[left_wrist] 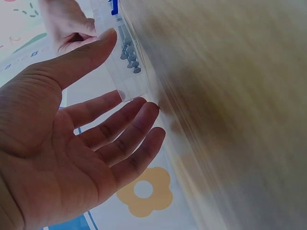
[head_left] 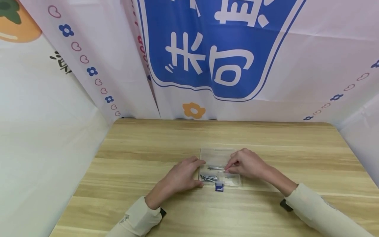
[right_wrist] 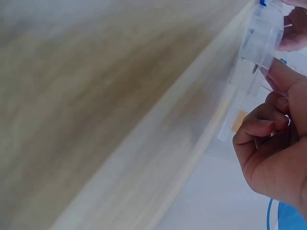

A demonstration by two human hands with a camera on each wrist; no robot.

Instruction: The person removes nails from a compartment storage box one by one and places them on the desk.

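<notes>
Clear box [head_left: 217, 155] on the bench [head_left: 133, 158], near both hands. Left hand [head_left: 183, 175] at its left edge, grip relaxed, fingers loose. Right hand [head_left: 248, 163] over the right side, grip pinching what looks like a screw [head_left: 220, 171]. Looks partway: one pile of screws [head_left: 209, 178] lies front left, a bunch of long screws [head_left: 216, 168] behind it, front-right compartment [head_left: 235, 181] nearly bare. Pinched one not yet let go.
</notes>
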